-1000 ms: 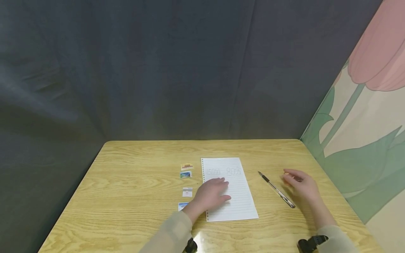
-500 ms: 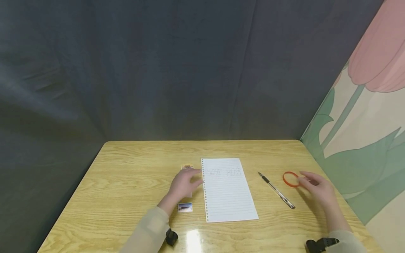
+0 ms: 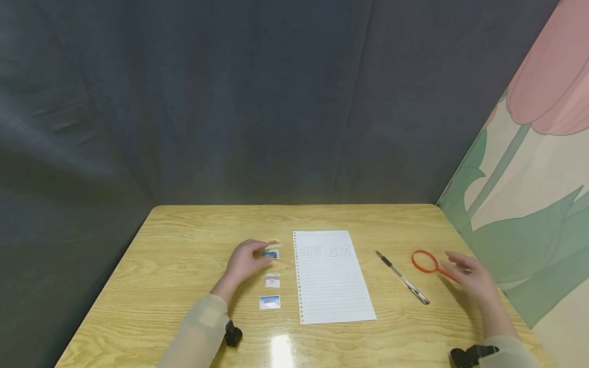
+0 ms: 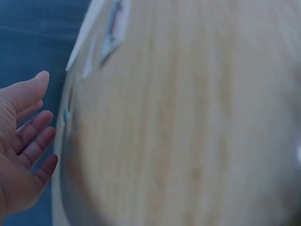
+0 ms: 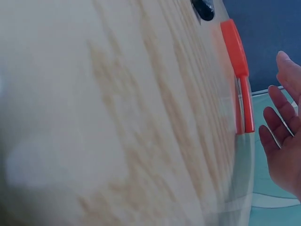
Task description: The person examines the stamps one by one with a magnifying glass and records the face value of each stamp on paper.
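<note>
A lined white sheet (image 3: 329, 278) lies in the middle of the wooden table (image 3: 184, 266). Left of it sit small stamps in a column: one at the top (image 3: 274, 242), a blue one (image 3: 272, 254), a pale one (image 3: 272, 280) and another blue one (image 3: 269, 302). My left hand (image 3: 257, 254) is open, fingertips at the upper blue stamp; the left wrist view shows its fingers (image 4: 33, 127) straight and holding nothing. An orange magnifying glass (image 3: 424, 261) lies right of a black pen (image 3: 402, 277). My right hand (image 3: 462, 267) hovers open by the magnifier's handle (image 5: 235, 47), fingers (image 5: 277, 127) apart from it.
A dark curtain hangs behind the table. A wall painted with a flower (image 3: 529, 168) stands close along the right edge. The table's rear corners are rounded.
My left hand slid left off the sheet to the stamps. My right hand drew back to the right, uncovering the orange magnifying glass.
</note>
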A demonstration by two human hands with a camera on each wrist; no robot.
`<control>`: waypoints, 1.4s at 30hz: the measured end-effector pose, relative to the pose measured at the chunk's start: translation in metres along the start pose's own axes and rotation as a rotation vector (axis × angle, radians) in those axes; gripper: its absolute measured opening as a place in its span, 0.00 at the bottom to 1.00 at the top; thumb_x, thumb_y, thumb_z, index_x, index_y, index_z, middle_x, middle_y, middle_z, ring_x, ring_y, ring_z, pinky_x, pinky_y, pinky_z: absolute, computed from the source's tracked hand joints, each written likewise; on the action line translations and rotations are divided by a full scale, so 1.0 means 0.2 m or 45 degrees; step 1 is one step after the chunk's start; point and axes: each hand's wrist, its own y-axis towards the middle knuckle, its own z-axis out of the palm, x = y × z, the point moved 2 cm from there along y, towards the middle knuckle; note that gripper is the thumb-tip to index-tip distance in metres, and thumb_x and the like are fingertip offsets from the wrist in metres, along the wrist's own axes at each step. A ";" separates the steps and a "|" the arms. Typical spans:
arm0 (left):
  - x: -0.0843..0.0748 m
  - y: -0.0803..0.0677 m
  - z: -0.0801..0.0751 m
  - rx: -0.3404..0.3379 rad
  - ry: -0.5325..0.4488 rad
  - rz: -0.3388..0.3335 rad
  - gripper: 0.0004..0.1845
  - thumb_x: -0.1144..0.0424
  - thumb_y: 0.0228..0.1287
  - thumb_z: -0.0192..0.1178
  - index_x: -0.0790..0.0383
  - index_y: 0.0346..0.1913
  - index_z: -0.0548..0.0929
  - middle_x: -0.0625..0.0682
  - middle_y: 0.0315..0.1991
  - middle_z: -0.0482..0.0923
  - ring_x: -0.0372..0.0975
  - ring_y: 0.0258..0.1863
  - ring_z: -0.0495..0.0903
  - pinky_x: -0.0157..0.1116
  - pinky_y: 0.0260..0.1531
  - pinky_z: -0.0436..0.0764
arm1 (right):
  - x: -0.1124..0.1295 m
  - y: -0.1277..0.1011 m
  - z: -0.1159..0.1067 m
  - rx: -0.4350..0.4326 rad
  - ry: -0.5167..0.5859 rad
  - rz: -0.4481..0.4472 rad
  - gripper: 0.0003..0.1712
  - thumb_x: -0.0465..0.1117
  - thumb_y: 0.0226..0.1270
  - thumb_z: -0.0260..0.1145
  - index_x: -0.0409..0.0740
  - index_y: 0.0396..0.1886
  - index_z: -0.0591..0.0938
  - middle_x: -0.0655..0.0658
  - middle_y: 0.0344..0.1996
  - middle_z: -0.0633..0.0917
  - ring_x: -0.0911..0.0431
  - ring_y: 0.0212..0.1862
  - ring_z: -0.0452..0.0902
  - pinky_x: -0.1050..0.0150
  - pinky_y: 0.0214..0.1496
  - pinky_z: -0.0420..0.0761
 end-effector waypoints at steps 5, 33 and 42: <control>0.04 0.00 0.01 -0.021 -0.026 0.022 0.21 0.64 0.54 0.75 0.64 0.52 0.86 0.54 0.47 0.83 0.48 0.49 0.80 0.48 0.56 0.77 | -0.02 0.00 0.01 0.091 -0.007 -0.032 0.35 0.48 0.70 0.67 0.30 0.67 0.71 0.36 0.59 0.78 0.80 0.45 0.64 0.74 0.41 0.72; 0.13 0.05 0.04 0.016 0.029 0.046 0.15 0.64 0.51 0.77 0.59 0.44 0.89 0.49 0.42 0.81 0.44 0.45 0.78 0.45 0.51 0.78 | -0.10 0.01 0.07 0.056 0.107 -0.106 0.33 0.43 0.65 0.72 0.25 0.62 0.74 0.77 0.45 0.72 0.86 0.46 0.63 0.86 0.43 0.68; 0.15 0.05 0.03 0.057 0.005 0.062 0.14 0.64 0.51 0.77 0.55 0.43 0.90 0.45 0.42 0.80 0.42 0.45 0.78 0.44 0.52 0.77 | -0.11 0.01 0.08 -0.004 0.016 -0.128 0.28 0.43 0.63 0.73 0.27 0.56 0.80 0.75 0.41 0.75 0.86 0.43 0.63 0.84 0.41 0.67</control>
